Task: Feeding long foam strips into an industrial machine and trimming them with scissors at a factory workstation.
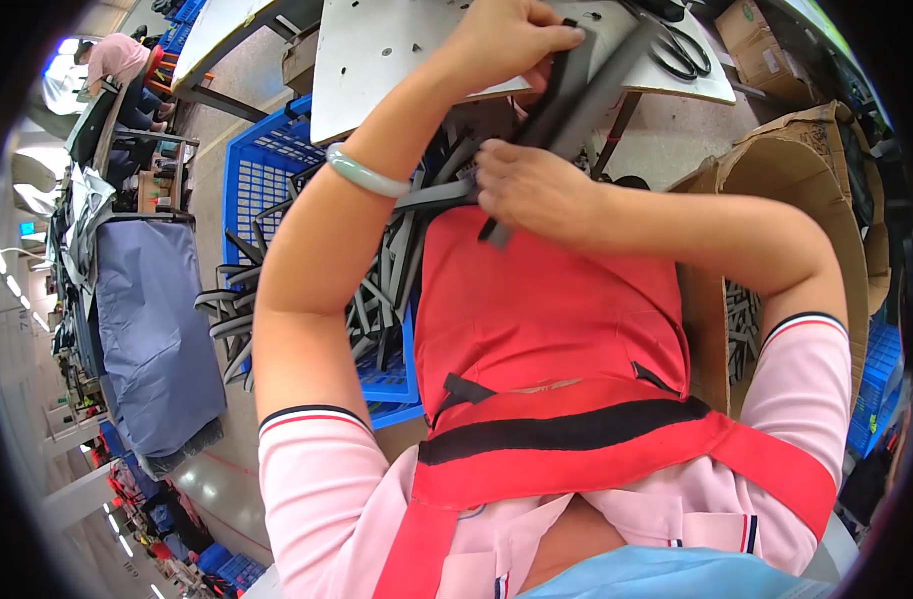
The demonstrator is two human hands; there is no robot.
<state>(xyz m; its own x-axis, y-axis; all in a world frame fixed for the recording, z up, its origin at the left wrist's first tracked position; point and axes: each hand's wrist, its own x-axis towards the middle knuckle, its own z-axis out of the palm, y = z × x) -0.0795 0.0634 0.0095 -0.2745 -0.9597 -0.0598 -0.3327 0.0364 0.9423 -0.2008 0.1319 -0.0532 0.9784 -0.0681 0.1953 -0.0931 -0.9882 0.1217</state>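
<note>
My left hand (506,40) is raised over the table's front edge, thumb and fingers pinched on the end of a long grey-and-black strip (574,85). Lower down, my right hand (536,190) is closed, its fingers wrapped on a grey strip (441,195) that sticks out to the left; a short end shows below the hand. Whether these pieces are joined is hidden by the hands. Black-handled scissors (684,52) lie on the white table (376,75), to the right of the strips. A red apron (556,309) covers my lap beneath the right hand.
Left of my lap stands a blue plastic crate (252,175) with many grey-and-black strips spilling over its side. An open cardboard box (791,165) at right holds small grey pieces. A grey-blue cover (157,329) hangs farther left. Another person (117,60) sits at the far left.
</note>
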